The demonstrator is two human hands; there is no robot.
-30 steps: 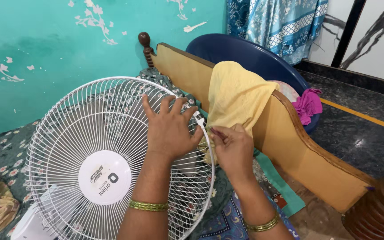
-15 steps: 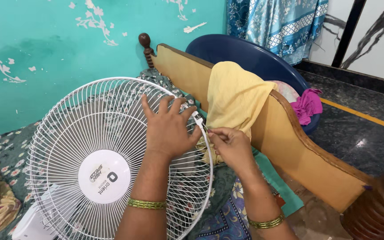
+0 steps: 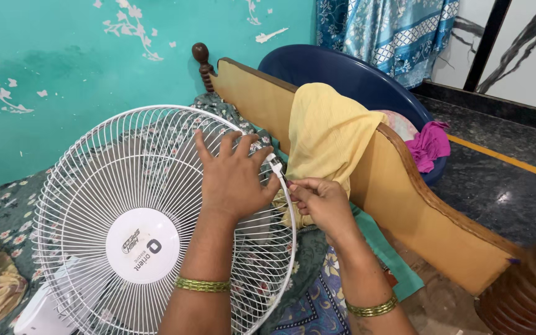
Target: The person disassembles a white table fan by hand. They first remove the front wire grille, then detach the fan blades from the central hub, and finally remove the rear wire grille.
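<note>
A white fan with a round wire grille point(image 3: 107, 186) and a white centre disc stands tilted on the bed. My left hand point(image 3: 234, 177) lies flat with fingers spread on the grille's upper right part. My right hand point(image 3: 321, 201) is just right of the rim, its fingertips pinched at a small white clip point(image 3: 276, 166) on the grille's edge. Both wrists wear gold bangles.
A yellow cloth point(image 3: 327, 133) hangs over the tan wooden bed board point(image 3: 404, 205) behind my hands. Beyond the board sits a dark blue tub point(image 3: 342, 74) holding a pink cloth point(image 3: 429, 146). A teal wall is at the left, a dark stone floor at the right.
My right hand has shifted slightly up and left, closer to the clip on the rim. My left hand stays pressed on the grille.
</note>
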